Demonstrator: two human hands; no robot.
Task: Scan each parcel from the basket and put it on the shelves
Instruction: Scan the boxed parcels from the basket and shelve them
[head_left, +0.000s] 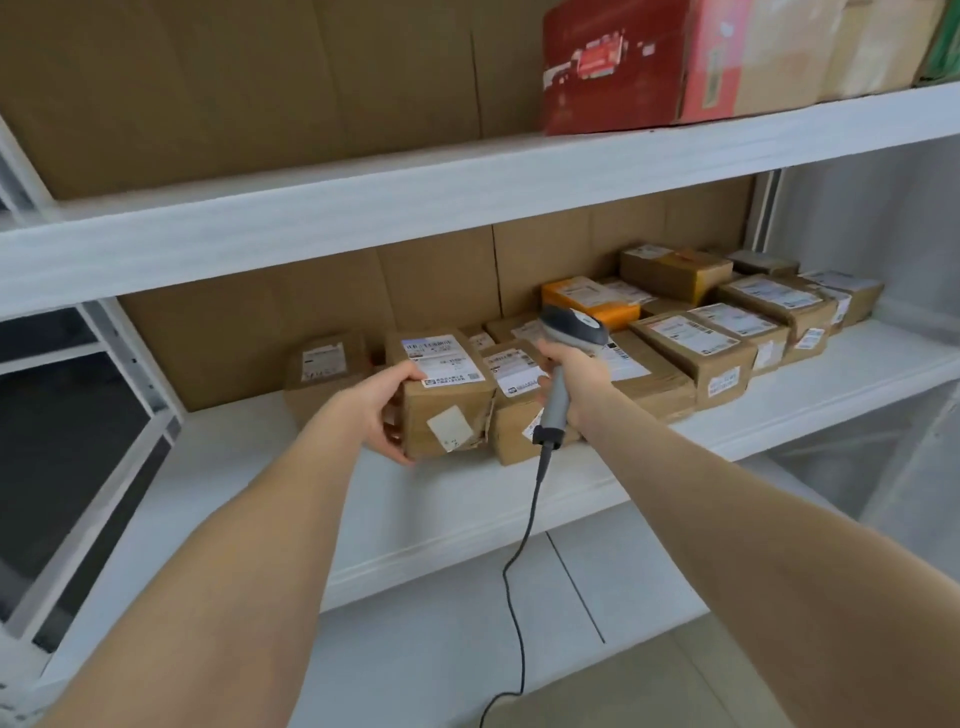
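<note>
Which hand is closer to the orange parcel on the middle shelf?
Right. The right hand, gripping the scanner, is just in front of the orange parcel; the left hand holds a brown parcel farther left.

Left hand (387, 410) on shelved parcel (447, 400) (scanner (563, 358) right)

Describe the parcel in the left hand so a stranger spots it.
On the middle shelf, find the front row of brown boxes. The parcel at its left end, gripped by the left hand, alone has a plain white sticker on its front.
</note>
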